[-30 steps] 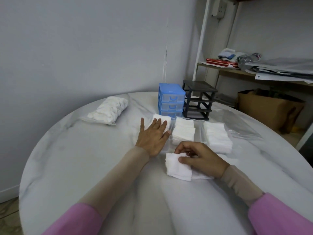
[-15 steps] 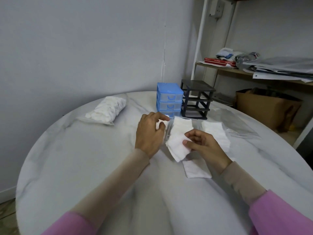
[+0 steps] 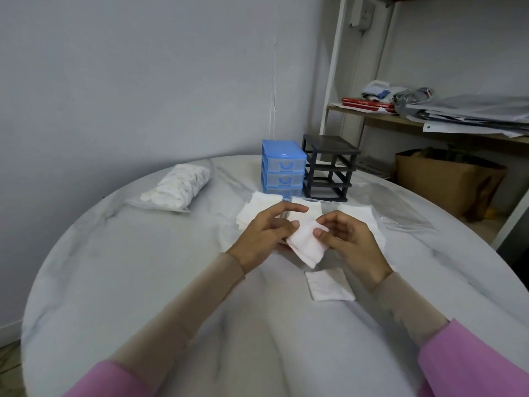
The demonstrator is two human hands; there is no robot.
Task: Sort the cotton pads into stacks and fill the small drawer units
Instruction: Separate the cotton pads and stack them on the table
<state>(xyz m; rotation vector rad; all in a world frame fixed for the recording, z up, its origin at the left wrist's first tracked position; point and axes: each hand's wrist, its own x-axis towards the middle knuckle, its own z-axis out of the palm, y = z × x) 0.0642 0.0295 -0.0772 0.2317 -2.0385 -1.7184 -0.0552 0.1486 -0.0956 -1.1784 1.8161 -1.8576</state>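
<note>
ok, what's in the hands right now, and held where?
A small stack of square cotton pads, held above the table between both hands: the left hand grips its left edge, the right hand pinches its upper right edge with thumb and fingers.

Round marble table [image 3: 120,282] carries pad stacks [image 3: 259,206], 2 drawer units [image 3: 283,167].

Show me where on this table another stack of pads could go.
Bare marble lies near the left edge, between the bagged round pads and the left hand. Crowded: pad stacks before the blue drawer unit and black frame.
</note>
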